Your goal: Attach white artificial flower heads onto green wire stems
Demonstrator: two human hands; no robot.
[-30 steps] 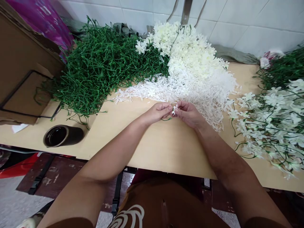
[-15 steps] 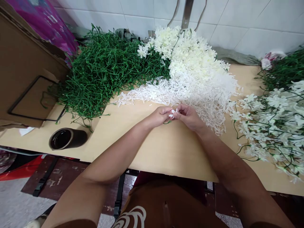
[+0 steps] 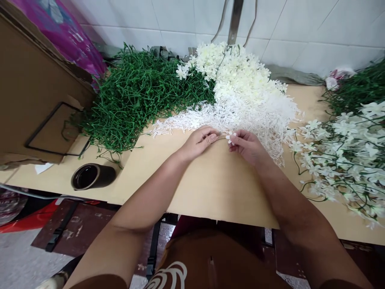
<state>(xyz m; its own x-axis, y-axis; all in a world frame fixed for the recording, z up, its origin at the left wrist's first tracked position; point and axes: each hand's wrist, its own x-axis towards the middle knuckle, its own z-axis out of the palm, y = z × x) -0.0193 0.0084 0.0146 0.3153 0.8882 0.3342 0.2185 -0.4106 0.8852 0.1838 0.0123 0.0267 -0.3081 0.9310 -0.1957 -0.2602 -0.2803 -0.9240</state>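
Thumb and fingertips of my right hand (image 3: 247, 145) pinch a small white artificial flower (image 3: 230, 137) by its petals. A thin dark stem (image 3: 221, 138) runs from that flower toward my left hand (image 3: 202, 141), whose thumb and fingers are closed around its other end; the grip itself is partly hidden. Both hands are just above the tabletop, a short gap apart. Right behind them lies a heap of thin white stamen-like pieces (image 3: 207, 116). Loose cream-white petals (image 3: 240, 76) are piled beyond, and to their left rises a tangled heap of green plastic stems (image 3: 141, 84).
Assembled white flower sprays (image 3: 349, 152) lie at the right, with more green stems (image 3: 357, 88) behind. A dark cup (image 3: 94, 176) lies or stands near the left front edge. A cardboard box (image 3: 39, 88) borders the left side, and a tiled wall (image 3: 180, 20) closes the back.
My hands have drawn apart, the right one moving rightward with the flower. A stretch of stem now shows between them. The camera view has shifted slightly.
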